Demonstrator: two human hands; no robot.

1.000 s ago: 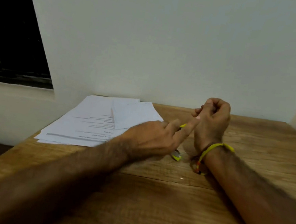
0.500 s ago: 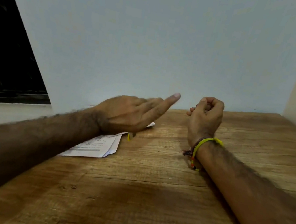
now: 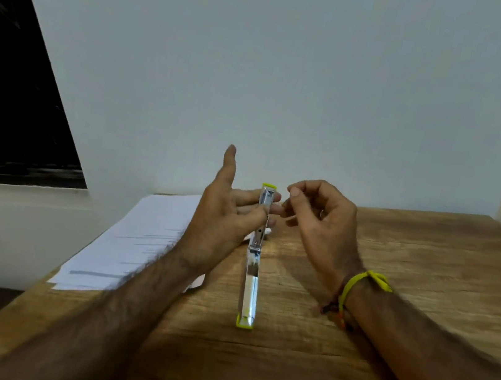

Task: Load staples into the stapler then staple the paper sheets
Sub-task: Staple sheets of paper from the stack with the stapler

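Stapler (image 3: 252, 274): it lies swung fully open in the middle of the table, a long narrow strip of bright metal with lime-green plastic at both ends. The near half rests flat on the wood; the far half rises a little into the left hand. Opened out like this, the staple channel faces up, which I judge is the point: the loading step is in hand.

Left hand (image 3: 222, 218): thumb and middle fingers pinch the raised far half of the stapler from its two sides, steadying it so it does not fold shut. The index finger sticks straight up, clear of the tool.

Right hand (image 3: 319, 219): it hovers just beside the stapler's far end, fingers curled inward with thumb and fingertips close together, as for holding something very small. I cannot tell whether a strip of staples sits between them; nothing shows plainly.

Paper sheets (image 3: 138, 238): a loose white pile at the table's left edge, partly under the left forearm, set aside and not yet stapled.

Table (image 3: 387, 308): bare wood grain, pushed against a pale wall.

Wristband (image 3: 358, 284): lime-green band on the right wrist, with a darker thread beside it.

Writing: grey printed lines run across the top sheet, too blurred to read. No brand or label is legible on the stapler.
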